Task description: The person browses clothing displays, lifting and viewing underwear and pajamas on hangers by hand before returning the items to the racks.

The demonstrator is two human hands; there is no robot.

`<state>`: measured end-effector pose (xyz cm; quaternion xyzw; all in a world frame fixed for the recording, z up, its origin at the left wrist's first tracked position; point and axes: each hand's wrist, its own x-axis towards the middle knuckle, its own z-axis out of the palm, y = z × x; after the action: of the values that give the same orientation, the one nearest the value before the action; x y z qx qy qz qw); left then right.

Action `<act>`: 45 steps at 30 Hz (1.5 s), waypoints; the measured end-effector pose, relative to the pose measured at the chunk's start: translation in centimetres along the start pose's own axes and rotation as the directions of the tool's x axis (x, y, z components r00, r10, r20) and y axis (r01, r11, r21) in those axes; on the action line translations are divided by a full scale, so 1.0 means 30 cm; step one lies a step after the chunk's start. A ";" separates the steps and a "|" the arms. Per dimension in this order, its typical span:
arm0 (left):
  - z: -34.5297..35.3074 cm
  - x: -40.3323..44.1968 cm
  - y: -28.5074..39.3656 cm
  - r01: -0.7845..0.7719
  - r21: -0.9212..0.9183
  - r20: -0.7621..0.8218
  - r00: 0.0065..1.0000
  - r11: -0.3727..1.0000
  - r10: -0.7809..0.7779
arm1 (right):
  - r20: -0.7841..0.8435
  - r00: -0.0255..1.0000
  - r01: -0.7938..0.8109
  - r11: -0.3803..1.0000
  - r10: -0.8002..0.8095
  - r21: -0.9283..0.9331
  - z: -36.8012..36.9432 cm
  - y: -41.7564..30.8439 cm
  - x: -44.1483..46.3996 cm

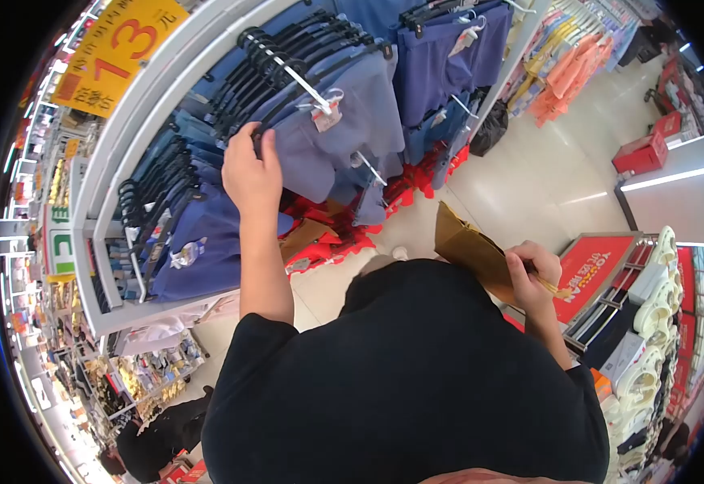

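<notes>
My left hand (252, 177) is raised to the rack, with thumb and fingers closed around the end of a black clip hanger (261, 133). From that hanger hang grey-blue shorts (360, 121) with a white and red tag (327, 115). More black hangers (267, 56) crowd behind it on a metal display arm (299, 81). On the other side, my right hand (532, 277) grips a flat brown cardboard piece (473, 250), held tilted in front of my body. Something small and yellowish pokes out below that hand; its kind is unclear.
Darker blue shorts (206, 250) hang lower left, others (453, 64) at upper right. A yellow price sign (118, 52) tops the white rack frame (94, 194). A red-topped display stand (594, 266) with white shoes (658, 319) is right. A person in black (162, 436) is lower left.
</notes>
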<state>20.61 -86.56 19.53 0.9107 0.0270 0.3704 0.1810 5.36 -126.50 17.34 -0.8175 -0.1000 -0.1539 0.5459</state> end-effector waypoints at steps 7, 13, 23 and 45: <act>-0.030 -0.009 0.019 -0.270 -0.210 -0.086 0.962 0.940 0.258 | -0.067 0.995 0.063 0.993 -0.070 -0.095 -0.001 0.006 0.050; -0.170 -0.012 0.133 -0.352 -0.459 0.070 0.901 0.816 0.428 | -0.135 0.989 0.034 0.990 -0.053 -0.140 0.018 -0.059 0.190; -0.105 -0.037 0.277 -0.200 -0.709 0.156 0.890 0.676 0.428 | 0.150 0.989 0.027 0.980 0.003 -0.196 0.000 -0.058 0.255; 0.287 -0.318 0.326 0.875 -0.375 0.881 0.234 0.305 0.412 | -0.454 0.888 -0.063 0.997 0.072 0.036 -0.246 -0.032 0.194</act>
<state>18.76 -100.09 10.93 0.6194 -0.1062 -0.3470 0.6962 9.41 -132.97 22.89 -0.7563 0.0573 -0.3208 0.5673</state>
